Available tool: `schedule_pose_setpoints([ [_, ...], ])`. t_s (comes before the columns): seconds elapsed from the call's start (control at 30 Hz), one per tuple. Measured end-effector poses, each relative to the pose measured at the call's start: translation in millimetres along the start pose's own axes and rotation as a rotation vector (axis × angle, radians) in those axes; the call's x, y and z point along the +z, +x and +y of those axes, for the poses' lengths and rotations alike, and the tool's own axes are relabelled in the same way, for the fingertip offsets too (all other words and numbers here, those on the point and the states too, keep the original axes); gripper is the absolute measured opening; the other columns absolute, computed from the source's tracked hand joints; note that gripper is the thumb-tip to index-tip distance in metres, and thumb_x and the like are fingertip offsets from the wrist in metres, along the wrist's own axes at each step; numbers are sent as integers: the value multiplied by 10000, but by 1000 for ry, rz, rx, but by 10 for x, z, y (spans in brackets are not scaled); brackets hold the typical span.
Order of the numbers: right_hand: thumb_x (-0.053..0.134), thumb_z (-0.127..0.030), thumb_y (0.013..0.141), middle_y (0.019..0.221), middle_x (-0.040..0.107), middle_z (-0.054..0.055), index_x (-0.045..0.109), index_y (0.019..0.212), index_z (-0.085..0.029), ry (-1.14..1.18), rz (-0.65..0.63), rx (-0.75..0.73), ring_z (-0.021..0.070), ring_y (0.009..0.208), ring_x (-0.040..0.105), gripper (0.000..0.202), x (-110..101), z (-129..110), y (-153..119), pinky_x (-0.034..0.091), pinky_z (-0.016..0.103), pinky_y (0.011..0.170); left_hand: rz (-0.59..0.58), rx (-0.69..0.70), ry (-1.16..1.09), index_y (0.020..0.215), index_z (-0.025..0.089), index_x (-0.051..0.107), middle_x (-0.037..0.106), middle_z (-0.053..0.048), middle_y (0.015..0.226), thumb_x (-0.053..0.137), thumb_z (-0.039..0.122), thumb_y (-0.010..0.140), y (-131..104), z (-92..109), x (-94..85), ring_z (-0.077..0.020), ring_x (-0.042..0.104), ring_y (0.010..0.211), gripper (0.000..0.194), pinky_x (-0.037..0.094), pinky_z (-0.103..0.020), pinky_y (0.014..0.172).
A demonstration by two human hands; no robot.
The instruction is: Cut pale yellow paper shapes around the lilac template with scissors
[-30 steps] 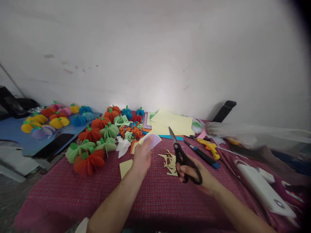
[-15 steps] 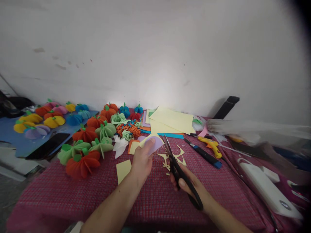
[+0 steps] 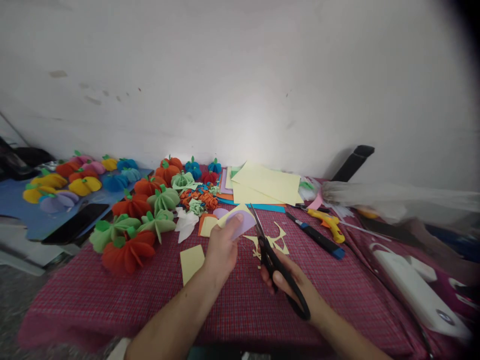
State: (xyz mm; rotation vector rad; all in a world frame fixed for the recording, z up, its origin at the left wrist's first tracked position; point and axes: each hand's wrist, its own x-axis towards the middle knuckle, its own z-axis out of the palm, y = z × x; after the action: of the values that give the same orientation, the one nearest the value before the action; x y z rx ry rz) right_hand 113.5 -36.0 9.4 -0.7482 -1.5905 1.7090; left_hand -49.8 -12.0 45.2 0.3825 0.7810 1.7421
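Pinched in my left hand [image 3: 221, 250] is a purple paper shape with a rounded edge [image 3: 245, 223], laid over a pale yellow sheet [image 3: 243, 208]. My right hand [image 3: 287, 277] grips black-handled scissors [image 3: 269, 255]; their blades point up and away, close to the right edge of the held paper. Whether the blades touch it I cannot tell. Below the blades, thin yellow paper offcuts [image 3: 279, 240] lie on the checked cloth. A yellow paper piece [image 3: 192, 262] rests left of my left wrist, and small orange and yellow pieces [image 3: 206, 226] lie just behind that hand.
Colourful paper pumpkins [image 3: 129, 250] fill the left side, near a phone [image 3: 77, 222]. Yellow sheets [image 3: 266, 185] are stacked by the wall. To the right lie a utility knife [image 3: 317, 237], a yellow glue gun [image 3: 330, 225] and a white device [image 3: 416, 290]. Orange shreds [image 3: 198, 198] sit behind.
The scissors and my right hand have shifted slightly left, bringing the blades nearer the held paper. My left hand keeps its pinch, and the view has moved a little.
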Motion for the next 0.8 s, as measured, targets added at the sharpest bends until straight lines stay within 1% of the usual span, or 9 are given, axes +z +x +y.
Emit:
schedule_pose_setpoints([
  [0.17,522,-388,804,787,507,22,409,1180,-221,-13,3,-4,120,641,446,427,16,-9,4,368,245,548,2,23,0,759,123,640,676,-44,724,686,214,598,-11,-6,8,-140,612,670,191,454,-250,673],
  [0.27,528,-394,798,779,510,21,420,1175,-224,-31,12,-6,119,635,448,428,32,-30,2,372,247,554,1,29,-11,746,133,642,675,-31,711,682,204,602,-6,-12,9,-133,611,665,166,452,-244,675],
  [0.4,537,-412,786,759,502,14,421,1175,-234,-20,24,12,111,595,437,443,38,-22,0,363,236,516,5,29,-11,722,143,640,676,-20,697,687,202,594,1,-14,10,-135,614,661,149,450,-254,692],
  [0.63,530,-393,798,750,490,7,416,1180,-248,-1,23,15,99,588,433,425,12,10,11,365,221,505,-7,24,-28,736,133,642,678,-22,699,691,196,593,-7,-9,14,-138,615,664,164,444,-260,694],
  [0.8,521,-398,802,724,489,5,424,1176,-228,-34,24,18,94,567,426,422,13,-21,9,362,214,491,-6,24,-31,727,127,643,681,-26,706,681,181,610,-3,-10,16,-132,614,664,135,446,-258,698],
])
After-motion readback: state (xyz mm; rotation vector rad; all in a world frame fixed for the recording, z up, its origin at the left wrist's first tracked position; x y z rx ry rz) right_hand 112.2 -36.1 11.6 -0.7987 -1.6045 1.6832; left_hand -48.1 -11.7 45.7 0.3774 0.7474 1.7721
